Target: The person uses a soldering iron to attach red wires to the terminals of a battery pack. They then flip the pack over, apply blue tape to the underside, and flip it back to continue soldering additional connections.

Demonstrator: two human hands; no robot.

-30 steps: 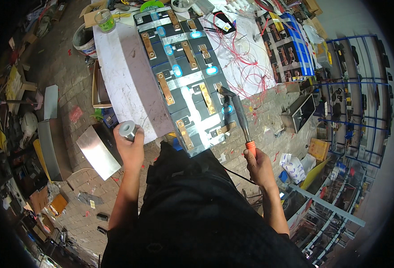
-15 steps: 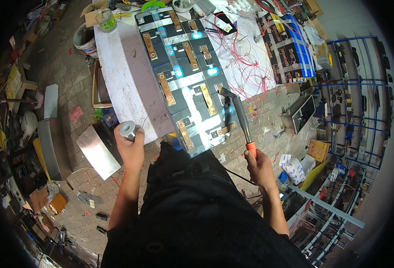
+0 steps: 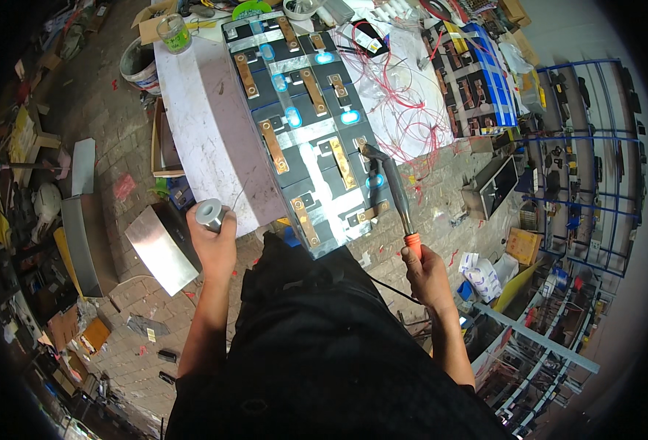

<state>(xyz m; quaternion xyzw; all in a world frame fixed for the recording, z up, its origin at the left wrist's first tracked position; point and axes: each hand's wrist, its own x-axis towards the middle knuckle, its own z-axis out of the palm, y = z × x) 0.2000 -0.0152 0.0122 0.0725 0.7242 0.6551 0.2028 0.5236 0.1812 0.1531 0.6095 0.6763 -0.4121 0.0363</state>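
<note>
In front of me lies a long battery pack (image 3: 295,139) with black cell tops, strips of clear tape and copper busbars (image 3: 313,92) across its terminals. My right hand (image 3: 428,277) grips the orange handle of a large soldering iron (image 3: 399,192). The iron's tip rests at a small copper tab (image 3: 362,145) on the pack's right side. A black cord runs from near that hand toward my body. My left hand (image 3: 214,238) is closed round a spool of solder wire (image 3: 209,213), left of the pack's near end; a thin strand rises from it.
Another battery pack with blue sides (image 3: 489,73) sits at the far right, beside tangled red wires (image 3: 412,110). A glass jar (image 3: 174,35) stands at the far left of the table. Metal boxes (image 3: 89,246) are on the brick floor at left; blue-framed racks (image 3: 581,139) stand at right.
</note>
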